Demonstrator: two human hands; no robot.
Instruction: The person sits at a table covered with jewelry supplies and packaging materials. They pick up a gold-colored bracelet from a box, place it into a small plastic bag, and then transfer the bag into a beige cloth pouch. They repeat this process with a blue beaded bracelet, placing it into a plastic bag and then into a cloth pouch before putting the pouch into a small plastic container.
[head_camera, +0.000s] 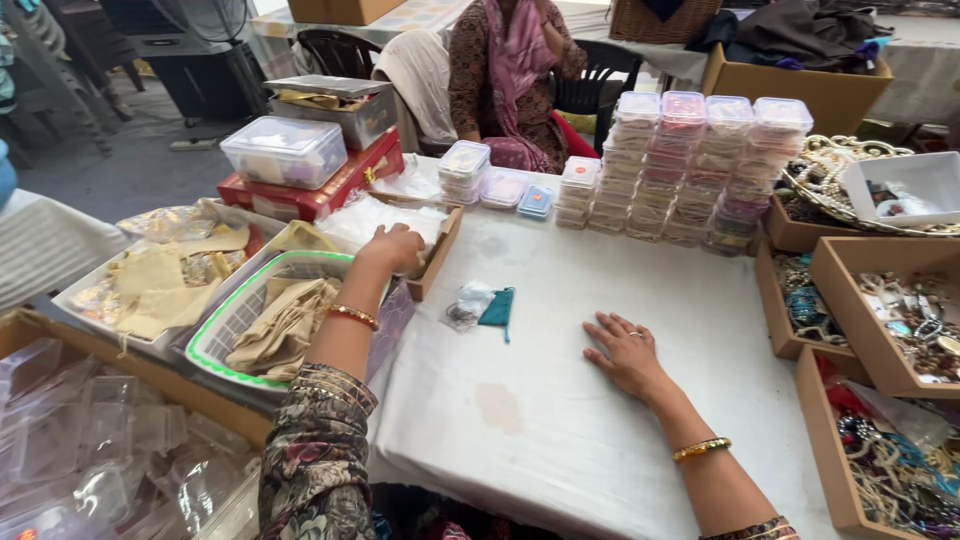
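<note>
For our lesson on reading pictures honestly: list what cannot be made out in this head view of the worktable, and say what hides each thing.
- Left hand: fingertips hidden inside the cardboard box; any grasp is unclear.
- Stacked lidded tubs: contents too small to tell.
- Small clear packet beside the teal pouch: contents too small.
- Jewellery trays: cut off by the right edge.
- Right hand lies flat; nothing shows beneath it.

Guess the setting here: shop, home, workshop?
Probably a small jewellery packing workshop or stall. Stacks of clear lidded boxes line the table, cardboard trays of beads and bangles sit to the right, and the left hand reaches into a box of plastic bags.
</note>
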